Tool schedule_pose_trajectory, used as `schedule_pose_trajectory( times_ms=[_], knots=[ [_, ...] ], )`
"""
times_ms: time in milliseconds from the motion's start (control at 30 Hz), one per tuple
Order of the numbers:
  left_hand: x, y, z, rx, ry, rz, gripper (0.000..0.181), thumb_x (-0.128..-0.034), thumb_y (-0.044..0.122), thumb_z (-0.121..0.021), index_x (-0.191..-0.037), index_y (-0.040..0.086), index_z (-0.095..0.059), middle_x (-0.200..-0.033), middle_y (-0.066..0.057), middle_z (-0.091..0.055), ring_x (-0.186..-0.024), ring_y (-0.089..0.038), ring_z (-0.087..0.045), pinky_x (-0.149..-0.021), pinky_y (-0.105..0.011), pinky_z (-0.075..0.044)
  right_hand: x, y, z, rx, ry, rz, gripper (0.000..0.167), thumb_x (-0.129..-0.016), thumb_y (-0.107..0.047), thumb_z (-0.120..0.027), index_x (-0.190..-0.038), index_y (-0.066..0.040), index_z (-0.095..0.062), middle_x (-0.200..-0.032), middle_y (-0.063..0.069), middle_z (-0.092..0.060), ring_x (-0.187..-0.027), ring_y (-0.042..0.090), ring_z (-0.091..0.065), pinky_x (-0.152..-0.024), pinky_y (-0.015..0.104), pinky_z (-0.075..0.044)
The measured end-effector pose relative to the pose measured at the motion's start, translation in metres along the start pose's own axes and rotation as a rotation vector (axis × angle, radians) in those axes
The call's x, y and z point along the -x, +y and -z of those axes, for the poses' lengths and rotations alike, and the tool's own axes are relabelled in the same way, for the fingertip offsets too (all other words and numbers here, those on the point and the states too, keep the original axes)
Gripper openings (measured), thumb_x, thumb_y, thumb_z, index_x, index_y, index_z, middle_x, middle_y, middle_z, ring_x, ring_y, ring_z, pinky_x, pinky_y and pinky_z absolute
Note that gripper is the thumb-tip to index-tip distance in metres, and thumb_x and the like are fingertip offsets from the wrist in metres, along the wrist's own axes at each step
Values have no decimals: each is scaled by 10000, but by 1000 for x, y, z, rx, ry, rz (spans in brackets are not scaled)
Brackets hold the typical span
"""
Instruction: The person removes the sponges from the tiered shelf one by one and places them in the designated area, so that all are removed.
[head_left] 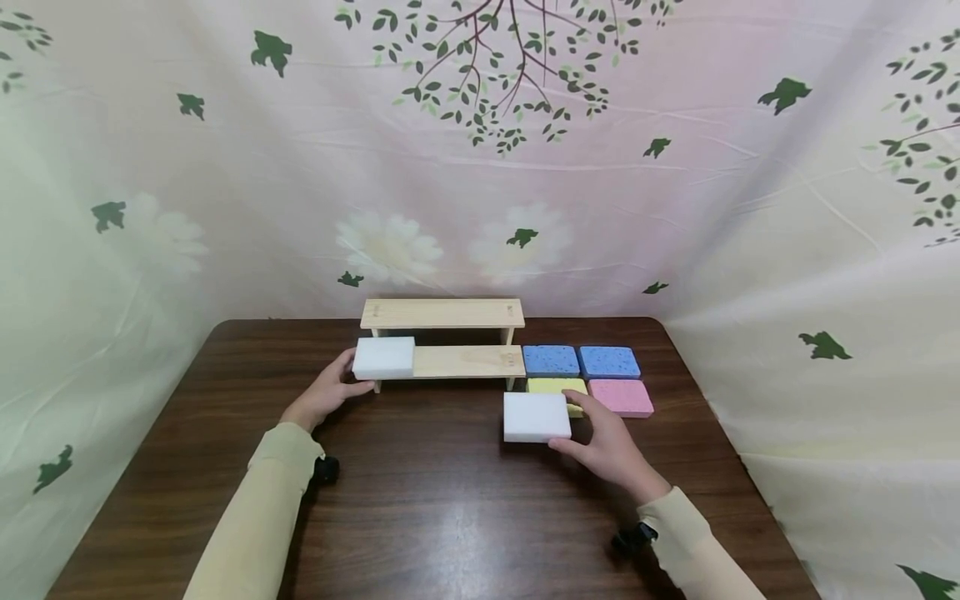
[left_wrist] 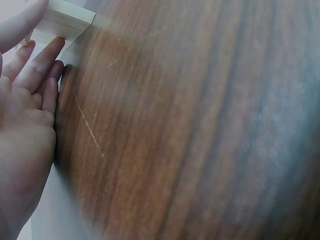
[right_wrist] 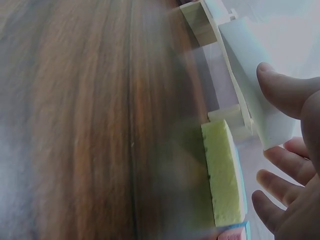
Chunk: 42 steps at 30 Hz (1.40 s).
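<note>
At the left end of the lower shelf of a two-tier wooden rack [head_left: 468,362] sits a white sponge block [head_left: 384,358]. My left hand [head_left: 324,396] holds its left end, thumb at the front and fingers partly hidden behind. In the left wrist view, that hand's lower fingers [left_wrist: 42,65] spread near the shelf's end. Another white sponge block [head_left: 536,417] is raised in front of the rack's right end. My right hand [head_left: 609,442] pinches its right end between thumb and fingers. Behind it lies a yellow sponge [head_left: 553,385], partly covered.
Two blue sponges, the nearer to the rack [head_left: 551,361] and the outer one [head_left: 610,362], lie right of the rack. A pink sponge [head_left: 621,398] lies beside the yellow one. The brown table [head_left: 435,500] meets a patterned cloth [head_left: 450,183] at the back and sides.
</note>
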<state>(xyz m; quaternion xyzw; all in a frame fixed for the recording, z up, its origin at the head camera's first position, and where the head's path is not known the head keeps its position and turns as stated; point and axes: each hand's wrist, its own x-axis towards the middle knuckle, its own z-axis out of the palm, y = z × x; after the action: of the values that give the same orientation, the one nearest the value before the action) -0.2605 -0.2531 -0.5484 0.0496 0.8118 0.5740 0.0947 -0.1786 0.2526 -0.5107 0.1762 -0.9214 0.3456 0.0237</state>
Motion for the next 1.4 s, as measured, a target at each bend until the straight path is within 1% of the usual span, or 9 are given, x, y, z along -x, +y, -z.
schedule_pose_trajectory(
  times_ms=[100, 167, 367, 533, 733, 867, 967, 1133, 1400],
  knots=[
    [-1, 0, 1, 6, 1, -4, 846, -969, 123, -760, -1648, 51, -260, -1629, -254, -386, -1520, -415, -303, -1240, -654, -149, 5, 3, 2, 18, -1, -19, 906, -826, -434, -908, -1544, -80, -482, -1512, 152, -571, -1349, 358, -569, -1039, 586, -514],
    [-2, 0, 1, 5, -4, -8, 854, -969, 124, -761, -1649, 45, -251, -1628, -259, -385, -1518, -418, -307, -1237, -657, -155, 7, 4, 4, 19, -2, -29, 911, -823, -425, -912, -1550, -84, -480, -1521, 152, -563, -1356, 364, -564, -1036, 588, -516],
    [-3, 0, 3, 16, -6, 1, 864, -977, 126, -753, -1658, 42, -227, -1641, -263, -360, -1525, -428, -289, -1236, -661, -151, 13, 9, 6, 50, 4, -22, 890, -831, -410, -909, -1541, -80, -487, -1533, 161, -551, -1386, 375, -539, -1068, 603, -486],
    [-4, -1, 4, 24, -7, -4, 869, -975, 118, -753, -1658, 41, -222, -1635, -265, -368, -1519, -423, -297, -1241, -648, -150, 17, 13, 6, 51, 12, -30, 882, -834, -409, -906, -1533, -66, -492, -1533, 175, -548, -1400, 390, -522, -1090, 615, -461],
    [-5, -2, 7, 10, -9, -14, 871, -972, 137, -761, -1656, 43, -230, -1629, -261, -375, -1509, -419, -309, -1234, -650, -163, 20, 17, 6, 52, 5, -71, 887, -835, -416, -904, -1542, -84, -483, -1553, 166, -530, -1428, 380, -496, -1115, 616, -437],
    [-5, -2, 7, 12, -17, -8, 880, -971, 145, -765, -1659, 47, -226, -1640, -259, -361, -1520, -420, -293, -1233, -659, -159, 22, 20, 5, 48, -3, -95, 882, -830, -396, -911, -1540, -93, -483, -1552, 162, -532, -1429, 377, -495, -1121, 615, -431],
    [-7, -1, 7, 10, -20, 8, 862, -982, 115, -744, -1658, 32, -216, -1648, -272, -339, -1531, -434, -270, -1236, -662, -146, 24, 23, 4, 43, -8, -104, 875, -829, -377, -915, -1537, -96, -485, -1548, 162, -537, -1430, 376, -497, -1125, 612, -427],
    [-10, -2, 6, 11, -21, 8, 833, -990, 66, -714, -1650, -1, -209, -1640, -302, -333, -1527, -459, -266, -1238, -663, -132, 28, 28, 3, 58, -5, -114, 876, -829, -364, -917, -1537, -90, -481, -1546, 172, -536, -1423, 390, -501, -1116, 611, -435],
    [-8, -1, 7, 16, -24, -13, 861, -972, 131, -760, -1653, 45, -240, -1635, -257, -374, -1523, -414, -299, -1242, -641, -154, 32, 32, 2, 75, -13, -136, 870, -831, -346, -918, -1536, -78, -484, -1533, 183, -548, -1422, 403, -499, -1124, 630, -418]
  ],
)
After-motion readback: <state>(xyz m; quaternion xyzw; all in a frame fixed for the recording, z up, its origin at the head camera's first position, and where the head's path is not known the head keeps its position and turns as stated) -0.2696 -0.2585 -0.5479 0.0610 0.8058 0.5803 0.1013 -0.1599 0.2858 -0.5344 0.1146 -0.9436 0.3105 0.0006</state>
